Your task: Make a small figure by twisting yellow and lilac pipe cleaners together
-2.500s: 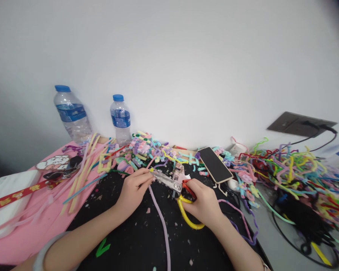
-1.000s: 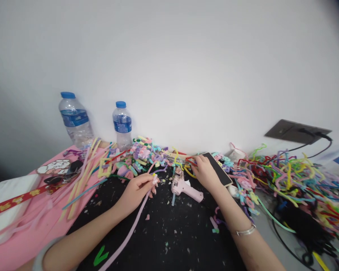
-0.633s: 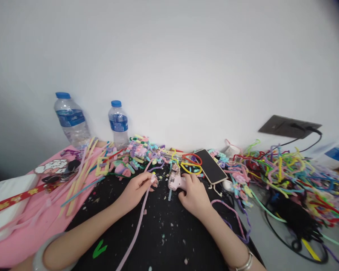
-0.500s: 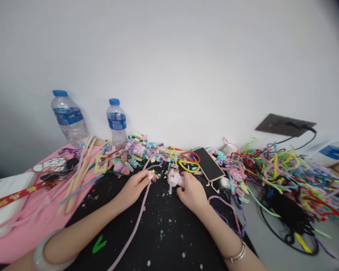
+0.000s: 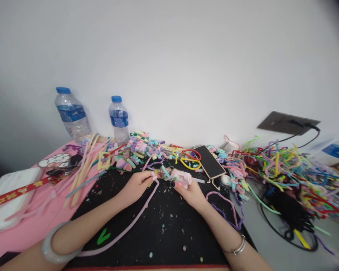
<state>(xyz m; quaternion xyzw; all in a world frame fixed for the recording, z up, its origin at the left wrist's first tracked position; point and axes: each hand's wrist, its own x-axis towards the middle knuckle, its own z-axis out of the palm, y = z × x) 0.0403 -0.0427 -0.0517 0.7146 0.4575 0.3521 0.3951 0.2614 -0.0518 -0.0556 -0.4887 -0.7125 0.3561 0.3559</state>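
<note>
My left hand is closed in a pinch on the end of a long pale pink pipe cleaner, whose tail curves down across the black mat to my left wrist. A small yellow bit shows at those fingertips. My right hand is wrapped round a pink hot glue gun, held level with a clear glue stick sticking out at its back. The gun's nozzle end points left toward my left fingertips; whether it touches the pipe cleaner I cannot tell.
Behind my hands lie red-and-yellow-handled scissors, a phone and a heap of pipe cleaner pieces. Two water bottles stand by the wall. Tangled pipe cleaners and a black cable bundle lie right.
The glue gun has turned from pointing away to lying sideways, its nozzle end now toward my left hand. The pipe cleaner's tail has swung left.
</note>
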